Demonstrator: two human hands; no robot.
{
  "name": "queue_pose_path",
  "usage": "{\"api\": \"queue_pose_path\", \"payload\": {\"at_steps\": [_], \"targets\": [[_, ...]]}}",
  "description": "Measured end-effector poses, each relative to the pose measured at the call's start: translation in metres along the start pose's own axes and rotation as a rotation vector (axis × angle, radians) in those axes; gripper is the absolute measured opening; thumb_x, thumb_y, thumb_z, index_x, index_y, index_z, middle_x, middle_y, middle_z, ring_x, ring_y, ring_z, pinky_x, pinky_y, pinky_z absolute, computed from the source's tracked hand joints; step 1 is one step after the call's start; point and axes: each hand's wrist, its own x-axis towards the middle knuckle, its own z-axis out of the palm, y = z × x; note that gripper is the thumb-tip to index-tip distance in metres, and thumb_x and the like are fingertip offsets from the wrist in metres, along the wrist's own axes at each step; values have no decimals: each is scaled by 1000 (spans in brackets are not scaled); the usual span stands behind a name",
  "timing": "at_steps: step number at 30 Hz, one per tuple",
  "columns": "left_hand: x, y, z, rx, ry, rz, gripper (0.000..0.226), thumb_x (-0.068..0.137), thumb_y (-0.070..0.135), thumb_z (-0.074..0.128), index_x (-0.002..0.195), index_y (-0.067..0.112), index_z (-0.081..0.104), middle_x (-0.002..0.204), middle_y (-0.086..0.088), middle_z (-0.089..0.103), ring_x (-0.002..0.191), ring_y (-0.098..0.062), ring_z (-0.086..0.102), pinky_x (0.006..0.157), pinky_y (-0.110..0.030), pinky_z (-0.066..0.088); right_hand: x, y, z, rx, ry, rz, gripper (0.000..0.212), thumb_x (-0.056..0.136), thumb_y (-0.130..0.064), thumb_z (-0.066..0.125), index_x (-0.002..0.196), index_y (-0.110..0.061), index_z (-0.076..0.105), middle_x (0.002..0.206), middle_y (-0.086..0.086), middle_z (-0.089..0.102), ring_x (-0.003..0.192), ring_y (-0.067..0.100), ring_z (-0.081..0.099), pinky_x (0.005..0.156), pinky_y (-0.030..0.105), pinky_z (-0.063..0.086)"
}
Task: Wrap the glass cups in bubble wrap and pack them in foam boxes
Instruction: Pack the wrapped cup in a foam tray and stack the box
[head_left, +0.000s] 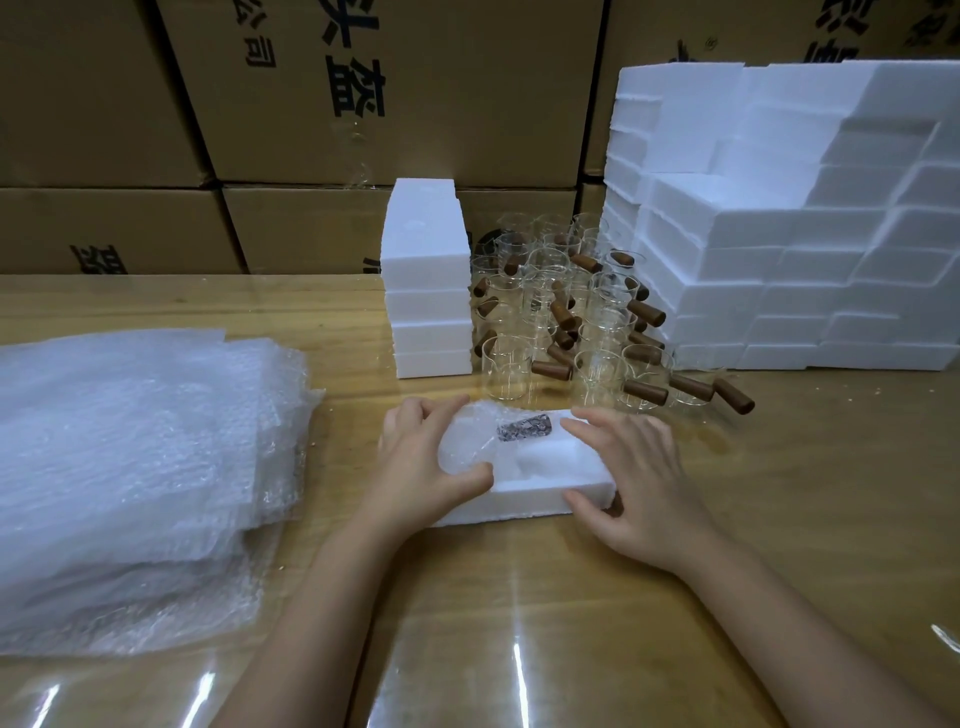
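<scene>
Lying in the middle of the desk (519, 597), an open foam box (524, 493) carries a wrapped cup (483, 436), a glass cup covered in bubble wrap. It sits in the left half of the box and rises a little above its rim. A dark handle (524, 428) shows through the wrap and points to the right.

The left hand (415, 457) is at the left end of the box and grasps the wrapped cup: the thumb lies on the near side of the bundle and the fingers curl over its far side. The right hand (639, 478) is at the right end and grasps the foam box itself, with the fingers on the top face and the thumb pressed on the near right corner. The wrapped cup is therefore between the two hands, touching the left one and apart from the right one.

Behind the box, bare glass cups (561, 312) with brown handles stand close together. They are between a short stack of foam boxes (426, 280) on the left and a big wall of foam boxes (779, 234) on the right. A thick pile of bubble wrap sheets (130, 457) lies on the left part of the desk. Cardboard cartons (363, 104) stand behind the desk.
</scene>
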Motion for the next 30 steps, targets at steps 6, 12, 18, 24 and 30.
{"api": "queue_pose_path", "payload": {"at_steps": [6,12,18,24,30], "targets": [[1,0,1,-14,5,-2,94,52,64,44,141,31,43,108,8,37,111,-7,28,102,-25,27,5,-7,7,-60,-78,-48,65,89,-50,48,146,-22,35,153,-11,30,130,6,42,117,50,6],[-1,1,4,-42,-22,6,97,54,62,45,144,28,38,113,8,36,113,-5,27,107,-25,24,4,-6,6,-31,-61,-27,58,88,-50,47,139,-22,47,144,-12,43,130,5,42,116,51,7],[-7,-5,8,-199,-3,14,86,65,63,59,142,40,30,122,14,38,120,0,29,98,-13,23,4,-8,5,25,-85,5,60,87,-52,45,142,-27,41,146,-16,39,133,-1,34,118,42,2],[-9,-2,9,-304,86,-57,79,54,64,61,124,28,46,120,17,42,122,-4,36,91,4,21,3,-6,4,38,-84,30,65,88,-55,43,146,-27,34,152,-13,29,136,-1,26,119,38,-2],[-8,-4,8,-386,15,-118,65,58,54,71,115,35,47,124,13,47,114,6,43,84,5,27,3,-5,5,61,-57,7,61,85,-47,57,140,-24,44,148,-12,39,133,1,34,118,44,7]]}}
